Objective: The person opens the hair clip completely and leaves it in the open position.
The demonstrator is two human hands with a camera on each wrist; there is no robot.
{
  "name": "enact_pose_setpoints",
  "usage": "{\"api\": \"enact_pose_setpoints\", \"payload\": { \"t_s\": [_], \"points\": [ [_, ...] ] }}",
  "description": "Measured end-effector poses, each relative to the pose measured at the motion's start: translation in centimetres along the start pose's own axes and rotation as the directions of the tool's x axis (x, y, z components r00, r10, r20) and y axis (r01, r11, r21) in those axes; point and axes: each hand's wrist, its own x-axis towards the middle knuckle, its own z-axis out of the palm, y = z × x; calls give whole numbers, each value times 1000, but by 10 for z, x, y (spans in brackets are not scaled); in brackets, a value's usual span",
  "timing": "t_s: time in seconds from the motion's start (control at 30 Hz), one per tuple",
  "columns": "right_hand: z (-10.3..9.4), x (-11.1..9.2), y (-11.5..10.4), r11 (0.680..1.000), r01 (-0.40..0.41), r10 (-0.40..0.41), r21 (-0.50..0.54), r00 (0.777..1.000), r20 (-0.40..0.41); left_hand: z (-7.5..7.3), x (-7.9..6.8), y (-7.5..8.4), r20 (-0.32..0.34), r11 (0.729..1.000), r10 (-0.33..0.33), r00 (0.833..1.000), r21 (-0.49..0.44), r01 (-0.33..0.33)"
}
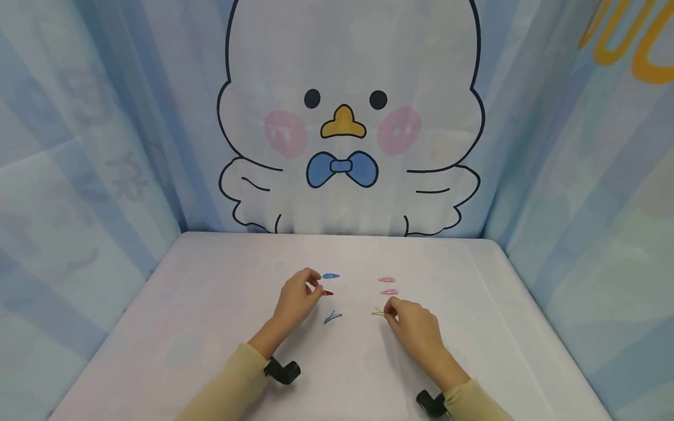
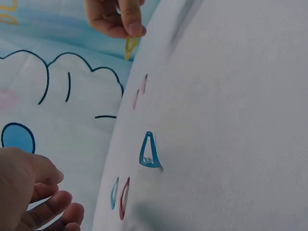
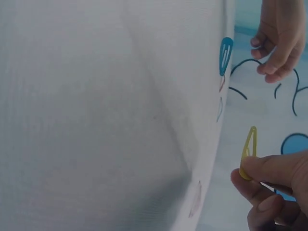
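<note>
My right hand point(image 1: 418, 327) pinches a yellow snap hair clip point(image 3: 248, 166) by its wide end between thumb and forefinger, held above the table. The clip's narrow end points away from the fingers, and its two halves look bent apart in the head view. My left hand point(image 1: 296, 299) holds nothing; its fingers are loosely bent in the air beside a red hair clip point(image 1: 329, 293) and a light blue hair clip point(image 1: 331, 275). A darker blue hair clip point(image 2: 143, 156) stands sprung apart on the table nearer to me. Two pink hair clips point(image 1: 387, 279) lie beyond the right hand.
The clips are on a white-covered table point(image 1: 210, 362). Behind it hangs a curtain point(image 1: 342, 204) printed with a cartoon bird, and blue patterned curtains point(image 1: 595, 193) close in both sides. A black wrist camera point(image 1: 282, 371) sits on the left wrist, another point(image 1: 430, 403) on the right.
</note>
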Motion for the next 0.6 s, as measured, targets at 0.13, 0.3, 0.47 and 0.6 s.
{"api": "enact_pose_setpoints", "payload": {
  "t_s": [0.13,0.3,0.47,0.6],
  "points": [
    [8,0,8,999,-40,40,-6,998,39,8,9,-15,37,998,-57,998,-16,57],
    [15,3,18,996,-84,83,2,993,82,18,18,-33,60,996,-87,994,0,87],
    [19,7,20,997,-82,79,12,988,130,21,21,-41,101,996,-79,992,53,74],
    [20,10,19,996,-89,85,17,984,155,21,23,-40,139,993,-86,987,95,74]
  ]
}}
